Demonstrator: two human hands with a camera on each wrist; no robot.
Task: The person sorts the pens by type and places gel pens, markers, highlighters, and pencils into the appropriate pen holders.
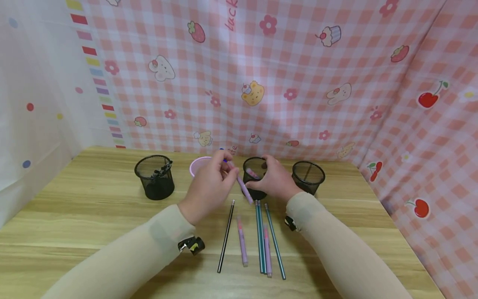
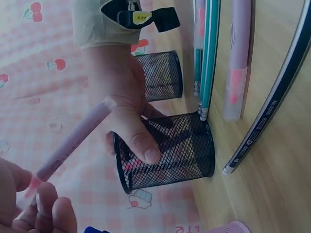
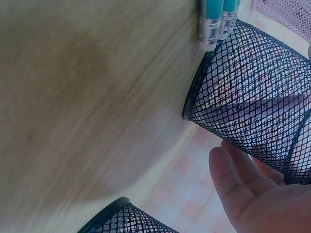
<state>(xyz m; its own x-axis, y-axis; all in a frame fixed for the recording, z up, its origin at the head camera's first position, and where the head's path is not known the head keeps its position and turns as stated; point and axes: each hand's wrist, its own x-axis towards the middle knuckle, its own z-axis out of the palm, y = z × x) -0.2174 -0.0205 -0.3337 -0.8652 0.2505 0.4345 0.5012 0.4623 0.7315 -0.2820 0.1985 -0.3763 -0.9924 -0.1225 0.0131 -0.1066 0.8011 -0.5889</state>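
Over the middle of the wooden table (image 1: 74, 207), the left hand (image 1: 209, 182) pinches a purple highlighter (image 1: 244, 191) close to its pink end, and the free end points down. The right hand (image 1: 276, 178) grips the middle mesh cup (image 1: 259, 193), with the thumb on one side of the wall and the fingers on the other. From my distant seat, I judge that the step in hand is to put this highlighter into the cup, where something pink (image 1: 252, 172) already shows inside. In the head view the highlighter is outside, in front of the wall; if it touches, I cannot tell. The next move, I think, calls for lifting the free end above the rim and letting it down inside, with the cup held steady.

Nearer to me lie a black pencil (image 1: 225, 237), a second highlighter (image 1: 242, 243), a third highlighter (image 1: 267, 253) and several teal pencils (image 1: 275, 241). Farther out stand the left mesh cup (image 1: 159, 189), with dark things in it, a pink basket (image 1: 196, 165) partly hidden, and the right mesh cup (image 1: 313, 187).
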